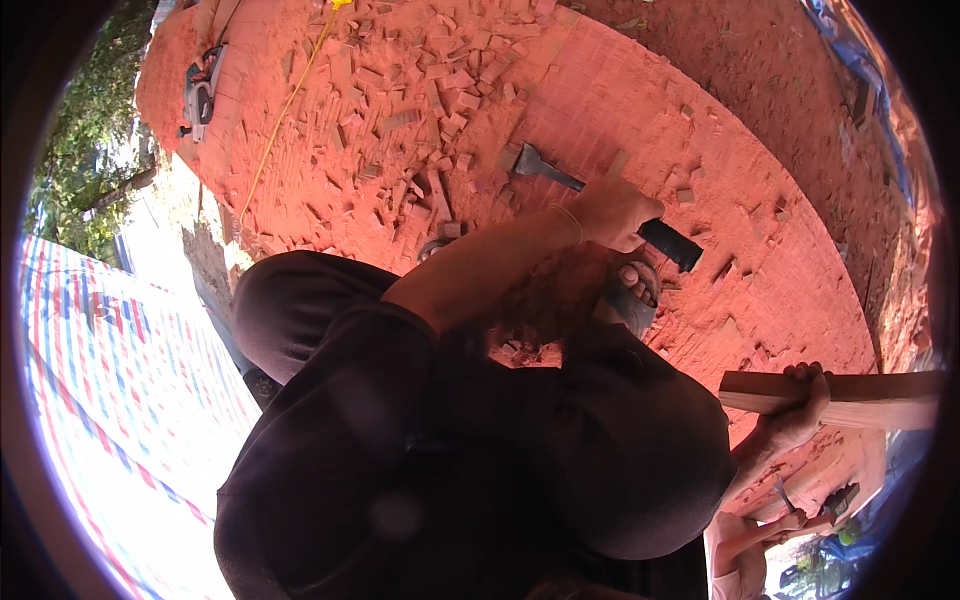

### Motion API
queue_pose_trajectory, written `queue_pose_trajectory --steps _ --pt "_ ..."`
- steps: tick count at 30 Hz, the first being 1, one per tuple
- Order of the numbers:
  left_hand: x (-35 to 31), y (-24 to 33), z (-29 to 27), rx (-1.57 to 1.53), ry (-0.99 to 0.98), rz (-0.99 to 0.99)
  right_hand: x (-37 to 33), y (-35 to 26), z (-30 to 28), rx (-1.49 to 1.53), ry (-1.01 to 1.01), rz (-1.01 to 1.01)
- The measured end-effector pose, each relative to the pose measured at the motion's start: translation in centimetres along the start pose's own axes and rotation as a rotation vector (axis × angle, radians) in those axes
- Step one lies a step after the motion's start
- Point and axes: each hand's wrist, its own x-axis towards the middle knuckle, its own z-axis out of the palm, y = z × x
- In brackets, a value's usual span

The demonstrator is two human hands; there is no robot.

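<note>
My left hand [612, 212] is closed around a chisel. The flared dark metal blade [540, 166] points to the left, close over the reddish wood surface [590, 95]. From the other side of the fist sticks out the black handle end [672, 245]. Off to the right, my right hand [803, 412] grips a thick, squared length of wood [755, 392] from below, with fingertips showing over its upper edge. Its far end runs toward the right rim of the picture. The wood and the chisel are apart.
Wood chips [440, 100] and reddish dust cover the slab. A power tool [198, 95] lies at the far left beside a yellow cord [285, 115]. My sandalled foot [635, 290] is just below the chisel handle. At lower right a co-worker's hands [793, 520] hold tools. Striped sheeting [110, 400] hangs left.
</note>
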Motion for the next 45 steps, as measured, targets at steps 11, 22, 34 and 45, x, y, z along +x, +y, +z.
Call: queue_pose_trajectory --steps 11,22,34,45 --pt "-2.8 1.2 -1.0 0.071 -0.010 0.064 -2.8 11.8 -5.3 -0.818 -0.226 0.218" --pt "-3.1 2.5 -0.5 -0.065 0.003 -0.022 6.4 2.7 -10.9 -0.456 -0.372 -0.078" --pt "-3.1 0.7 -0.2 0.059 0.080 0.053 -6.3 14.0 -3.0 -1.191 -0.335 0.080" --pt "-2.9 0.7 -0.9 -0.042 0.066 0.040 3.8 2.2 -9.2 -0.473 -0.171 -0.043"
